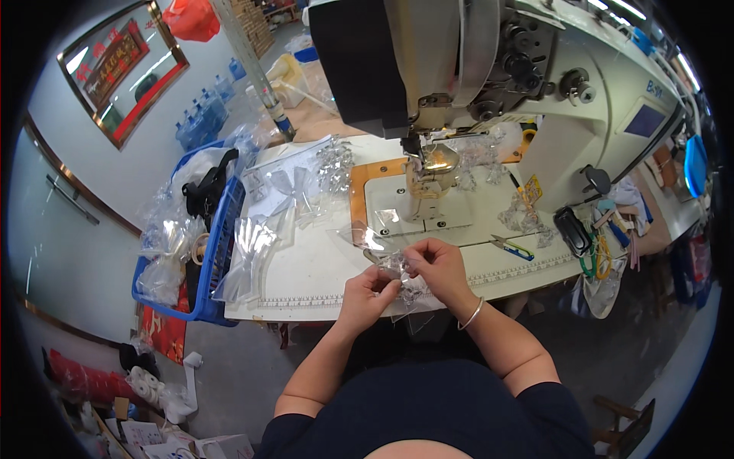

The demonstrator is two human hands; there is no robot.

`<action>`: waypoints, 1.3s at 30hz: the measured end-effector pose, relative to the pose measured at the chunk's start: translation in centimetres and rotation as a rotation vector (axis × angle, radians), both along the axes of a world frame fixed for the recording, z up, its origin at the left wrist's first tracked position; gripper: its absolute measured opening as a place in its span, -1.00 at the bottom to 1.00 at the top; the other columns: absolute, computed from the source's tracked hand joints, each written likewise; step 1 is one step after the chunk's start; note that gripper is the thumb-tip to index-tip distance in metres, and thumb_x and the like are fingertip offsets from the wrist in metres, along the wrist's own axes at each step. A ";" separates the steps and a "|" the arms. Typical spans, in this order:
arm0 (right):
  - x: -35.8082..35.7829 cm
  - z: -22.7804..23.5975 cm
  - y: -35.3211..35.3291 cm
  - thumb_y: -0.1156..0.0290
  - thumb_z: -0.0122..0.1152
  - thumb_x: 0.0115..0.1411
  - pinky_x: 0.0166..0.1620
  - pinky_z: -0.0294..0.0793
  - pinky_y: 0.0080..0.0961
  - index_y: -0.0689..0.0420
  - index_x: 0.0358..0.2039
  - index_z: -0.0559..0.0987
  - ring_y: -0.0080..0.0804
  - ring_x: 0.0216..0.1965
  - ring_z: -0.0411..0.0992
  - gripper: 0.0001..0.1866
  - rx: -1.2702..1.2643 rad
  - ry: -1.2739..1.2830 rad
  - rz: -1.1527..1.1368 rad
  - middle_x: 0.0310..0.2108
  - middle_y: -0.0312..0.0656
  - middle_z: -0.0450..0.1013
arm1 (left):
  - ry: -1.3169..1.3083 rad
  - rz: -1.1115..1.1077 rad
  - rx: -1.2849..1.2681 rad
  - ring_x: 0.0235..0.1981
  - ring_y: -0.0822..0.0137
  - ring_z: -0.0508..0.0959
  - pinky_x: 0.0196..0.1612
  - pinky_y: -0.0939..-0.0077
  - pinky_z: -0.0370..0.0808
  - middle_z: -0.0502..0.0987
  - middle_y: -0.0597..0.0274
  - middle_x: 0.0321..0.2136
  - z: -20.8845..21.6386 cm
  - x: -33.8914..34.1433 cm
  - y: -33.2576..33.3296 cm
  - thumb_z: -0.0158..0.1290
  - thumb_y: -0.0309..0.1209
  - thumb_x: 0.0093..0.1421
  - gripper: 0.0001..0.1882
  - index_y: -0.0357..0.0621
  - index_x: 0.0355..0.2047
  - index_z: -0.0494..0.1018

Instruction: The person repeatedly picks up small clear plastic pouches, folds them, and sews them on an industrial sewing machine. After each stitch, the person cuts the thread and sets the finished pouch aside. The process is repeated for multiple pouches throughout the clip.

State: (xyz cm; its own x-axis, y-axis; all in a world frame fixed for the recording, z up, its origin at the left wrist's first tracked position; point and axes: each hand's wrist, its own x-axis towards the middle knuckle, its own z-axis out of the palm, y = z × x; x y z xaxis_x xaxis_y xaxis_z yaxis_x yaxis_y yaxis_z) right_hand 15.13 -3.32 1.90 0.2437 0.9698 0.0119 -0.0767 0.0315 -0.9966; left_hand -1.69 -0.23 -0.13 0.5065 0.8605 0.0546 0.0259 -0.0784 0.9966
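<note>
Between my two hands, at the front edge of the sewing table (306, 264), is a crumpled piece of clear plastic film (394, 264). My left hand (368, 294) pinches its lower left part, thumb against fingers. On the other side my right hand (436, 264) grips it with closed fingers; a bracelet circles that wrist. Clear film spreads beyond my fingertips toward the sewing machine's plate (394, 203). Just behind stands the sewing machine (432, 176), its needle area apart from my hands. The exact shape of the held film is hard to make out.
Left of my hands lie clear plastic pieces (248, 252). A blue basket (222, 264) full of plastic and a black item hangs close to the table's left edge. Small thread snips (514, 246) lie to the right, near a black case (572, 229) and colored-handled scissors (596, 260).
</note>
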 end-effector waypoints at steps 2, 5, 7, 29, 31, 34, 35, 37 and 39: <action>-0.4 0.7 -0.5 0.45 0.19 0.15 -0.40 0.41 -0.72 0.29 -0.37 0.56 -0.64 -0.49 0.41 -0.85 0.122 0.018 0.014 -0.55 -0.29 0.48 | -0.176 0.077 -0.170 -0.52 0.57 0.46 -0.38 0.64 0.43 0.53 0.30 -0.53 0.6 0.3 0.1 0.09 -0.50 0.07 -0.90 -0.29 -0.42 0.46; 0.2 0.4 -0.3 0.33 0.09 0.24 -0.23 0.43 -0.63 0.27 -0.26 0.55 -0.57 -0.37 0.42 -0.75 0.088 0.168 0.083 -0.39 -0.26 0.49 | 0.035 0.086 0.109 -0.44 0.50 0.51 -0.33 0.59 0.43 0.53 0.28 -0.49 0.7 0.2 1.1 0.07 -0.60 0.05 -0.89 -0.28 -0.36 0.44; 0.2 0.1 -0.4 0.23 0.02 0.28 -0.16 0.42 -0.57 0.26 -0.21 0.53 -0.52 -0.27 0.41 -0.68 0.050 0.521 0.066 -0.28 -0.22 0.47 | 0.090 0.306 0.874 -0.41 0.27 0.55 -0.28 0.45 0.44 0.54 0.24 -0.44 2.3 0.4 1.4 0.18 -0.55 -0.10 -0.80 -0.13 -0.39 0.50; 1.5 2.8 -3.9 0.46 0.30 0.04 -0.26 0.43 -0.66 0.24 -0.41 0.57 -0.64 -0.40 0.43 -0.87 0.114 -0.134 0.363 -0.48 -0.29 0.50 | -0.197 0.016 -0.035 -0.28 0.47 0.48 -0.17 0.60 0.41 0.55 0.28 -0.34 0.3 -2.3 -0.2 0.10 -0.45 0.15 -0.76 -0.30 -0.19 0.48; 1.5 2.6 -3.5 0.46 0.30 0.04 -0.27 0.43 -0.66 0.24 -0.41 0.57 -0.63 -0.41 0.43 -0.87 0.087 -0.174 0.389 -0.50 -0.29 0.50 | -0.385 -0.054 -0.262 -0.25 0.47 0.50 -0.18 0.63 0.42 0.56 0.25 -0.29 1.3 -1.3 -1.4 0.13 -0.51 0.10 -0.70 -0.34 -0.14 0.45; 1.1 2.2 -3.4 0.46 0.29 0.05 -0.31 0.42 -0.67 0.25 -0.42 0.55 -0.64 -0.46 0.42 -0.86 -0.012 -0.154 0.365 -0.51 -0.33 0.50 | -0.285 -0.088 -0.122 -0.23 0.49 0.51 -0.15 0.60 0.43 0.56 0.24 -0.29 3.5 -0.6 -1.5 0.14 -0.50 0.10 -0.68 -0.33 -0.12 0.45; 1.0 1.8 -3.4 0.46 0.29 0.06 -0.31 0.41 -0.68 0.26 -0.43 0.55 -0.65 -0.46 0.42 -0.86 -0.030 -0.118 0.347 -0.51 -0.33 0.49 | -0.292 -0.088 -0.166 -0.24 0.49 0.51 -0.15 0.60 0.44 0.56 0.24 -0.29 3.5 -0.5 -1.4 0.14 -0.50 0.09 -0.67 -0.32 -0.11 0.45; 1.0 1.3 -3.5 0.45 0.29 0.06 -0.33 0.40 -0.70 0.26 -0.43 0.54 -0.67 -0.46 0.41 -0.86 -0.068 -0.048 0.305 -0.51 -0.34 0.49 | -0.308 -0.095 -0.254 -0.25 0.49 0.52 -0.15 0.59 0.45 0.56 0.24 -0.29 3.3 -0.3 -1.3 0.15 -0.50 0.08 -0.66 -0.32 -0.11 0.45; 1.0 1.3 -3.6 0.46 0.29 0.07 -0.34 0.38 -0.72 0.25 -0.43 0.54 -0.69 -0.45 0.39 -0.87 -0.062 -0.041 0.304 -0.50 -0.34 0.48 | -0.335 -0.116 -0.276 -0.32 0.51 0.53 -0.19 0.60 0.46 0.56 0.23 -0.33 3.1 -0.2 -1.3 0.16 -0.50 0.07 -0.69 -0.32 -0.15 0.46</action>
State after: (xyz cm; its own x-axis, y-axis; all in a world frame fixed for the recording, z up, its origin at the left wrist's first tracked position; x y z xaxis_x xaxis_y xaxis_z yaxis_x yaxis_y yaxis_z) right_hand 16.10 -6.88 3.19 -0.0570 0.9973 -0.0460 -0.0331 -0.0479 -0.9983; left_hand -1.87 -1.52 3.02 0.5938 0.8046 0.0083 -0.2953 0.2084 0.9324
